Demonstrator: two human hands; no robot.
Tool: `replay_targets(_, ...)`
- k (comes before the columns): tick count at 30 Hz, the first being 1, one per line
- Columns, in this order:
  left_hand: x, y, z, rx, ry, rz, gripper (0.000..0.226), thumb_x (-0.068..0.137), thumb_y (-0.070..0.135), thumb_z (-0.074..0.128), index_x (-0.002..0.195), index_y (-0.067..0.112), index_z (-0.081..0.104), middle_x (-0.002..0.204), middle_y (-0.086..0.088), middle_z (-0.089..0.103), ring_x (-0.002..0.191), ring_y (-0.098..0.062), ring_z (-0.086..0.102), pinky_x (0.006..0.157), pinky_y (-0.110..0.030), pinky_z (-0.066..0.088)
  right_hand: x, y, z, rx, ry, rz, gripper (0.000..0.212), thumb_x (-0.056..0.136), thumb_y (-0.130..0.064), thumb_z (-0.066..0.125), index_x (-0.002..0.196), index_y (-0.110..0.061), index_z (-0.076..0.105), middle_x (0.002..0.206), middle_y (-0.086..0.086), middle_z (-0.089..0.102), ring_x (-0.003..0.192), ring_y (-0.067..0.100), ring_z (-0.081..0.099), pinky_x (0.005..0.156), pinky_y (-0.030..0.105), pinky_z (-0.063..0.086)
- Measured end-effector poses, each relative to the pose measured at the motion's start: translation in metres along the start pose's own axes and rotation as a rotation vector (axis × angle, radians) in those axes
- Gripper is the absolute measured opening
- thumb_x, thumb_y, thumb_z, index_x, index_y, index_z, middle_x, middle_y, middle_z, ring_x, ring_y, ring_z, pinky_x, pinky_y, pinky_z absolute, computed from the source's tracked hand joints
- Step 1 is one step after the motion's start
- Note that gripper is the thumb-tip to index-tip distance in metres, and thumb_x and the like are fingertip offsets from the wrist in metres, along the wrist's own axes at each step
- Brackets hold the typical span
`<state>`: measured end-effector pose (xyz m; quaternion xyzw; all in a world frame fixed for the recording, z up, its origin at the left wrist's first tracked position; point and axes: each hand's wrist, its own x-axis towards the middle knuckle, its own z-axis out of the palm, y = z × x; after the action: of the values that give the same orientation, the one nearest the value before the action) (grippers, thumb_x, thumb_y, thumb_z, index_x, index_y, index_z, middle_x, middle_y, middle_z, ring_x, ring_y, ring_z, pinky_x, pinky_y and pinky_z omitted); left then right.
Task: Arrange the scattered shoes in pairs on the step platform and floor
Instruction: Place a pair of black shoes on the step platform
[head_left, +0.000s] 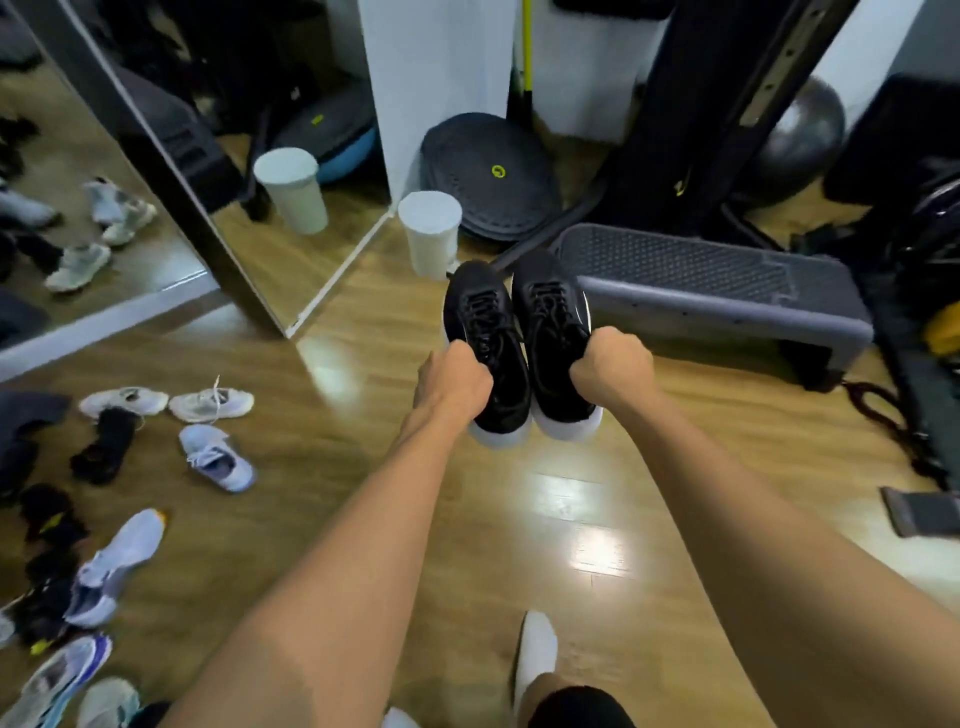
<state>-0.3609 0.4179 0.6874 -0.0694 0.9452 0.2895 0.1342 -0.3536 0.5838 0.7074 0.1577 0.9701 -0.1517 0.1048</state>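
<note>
Mid-frame, two bare arms reach fwd from the bottom edge, each hand closed round one black sneaker w/ white sole: the left hand grips the left black shoe at its collar, the right hand clamps the right black shoe the same way, fingers curled tight, no gap visible. Both shoes hang side by side, touching, toes pointing toward the top of the frame, heels nearest the camera, held above the wood floor. Just right of the pair & slightly higher in frame sits the grey step platform, textured top bare; the right shoe's toe overlaps its near-left corner in the picture, contact can't be told. A white bin stands just upper left of the shoes, beside a mirror that shows a second bin's reflection. Behind it, a dark round balance disc leans at top centre. Lower left of frame: scattered footwear, incl. two white sneakers side by side, a lone light-blue sneaker below them, a black shoe to their left, more white & blue trainers toward the bottom-left corner. A white-socked foot shows at bottom centre.
</note>
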Motion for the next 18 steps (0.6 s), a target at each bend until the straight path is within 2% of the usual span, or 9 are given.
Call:
replay_targets(3,0.018,0.051,0.029,0.024,-0.014,0.027,0.013,0.087,0.009,0.042,0.077,0.005,0.051,0.072,-0.014,0.057,0.067,-0.034,0.06,0.059,-0.039,0.052,0.03,0.048,-0.021,0.049,0.033,0.033,0.01,0.079,-0.011,0.053,0.078,-0.005,0.044,0.088,0.017,0.059,0.079,0.036,0.054,0.064,0.033,0.039)
replay_targets(6,0.036,0.091,0.059,0.061,-0.018,0.025,0.01,0.086,0.008,0.043,0.079,0.007,0.049,0.071,-0.009,0.048,0.071,-0.033,0.051,0.057,-0.034,0.039,0.059,0.088,-0.033,0.064,0.027,0.07,0.016,0.078,-0.009,0.052,0.068,-0.008,0.039,0.082,0.014,0.056,0.073,0.033,0.048,0.062,0.032,0.039)
replay_targets(10,0.065,0.133,0.092,0.078,-0.063,0.005,0.012,0.084,0.007,0.042,0.086,0.005,0.054,0.084,-0.016,0.056,0.08,-0.038,0.058,0.061,-0.035,0.045,0.099,0.127,-0.038,0.097,-0.009,0.123,0.007,0.077,-0.01,0.05,0.075,-0.006,0.045,0.084,0.014,0.056,0.08,0.036,0.053,0.064,0.033,0.041)
replay_targets(13,0.102,0.16,0.114,0.079,-0.1,0.026,0.014,0.082,0.006,0.042,0.086,0.004,0.055,0.085,-0.018,0.06,0.076,-0.038,0.061,0.062,-0.038,0.053,0.139,0.15,-0.038,0.098,-0.021,0.143,0.004,0.077,-0.011,0.05,0.078,-0.007,0.051,0.086,0.015,0.061,0.074,0.033,0.05,0.061,0.032,0.04)
replay_targets(16,0.15,0.187,0.134,0.134,-0.126,0.051,0.011,0.081,0.006,0.043,0.079,0.005,0.054,0.083,-0.016,0.061,0.071,-0.036,0.058,0.056,-0.033,0.045,0.185,0.168,-0.041,0.101,-0.042,0.197,0.011,0.077,-0.01,0.05,0.068,-0.011,0.043,0.078,0.011,0.054,0.071,0.031,0.048,0.057,0.031,0.038)
replay_targets(18,0.188,0.206,0.147,0.132,-0.152,0.061,0.011,0.08,0.006,0.043,0.078,0.005,0.054,0.083,-0.017,0.062,0.069,-0.036,0.058,0.056,-0.033,0.044,0.221,0.177,-0.044,0.111,-0.061,0.217,0.01,0.077,-0.01,0.05,0.069,-0.011,0.043,0.079,0.011,0.055,0.072,0.031,0.048,0.058,0.031,0.038)
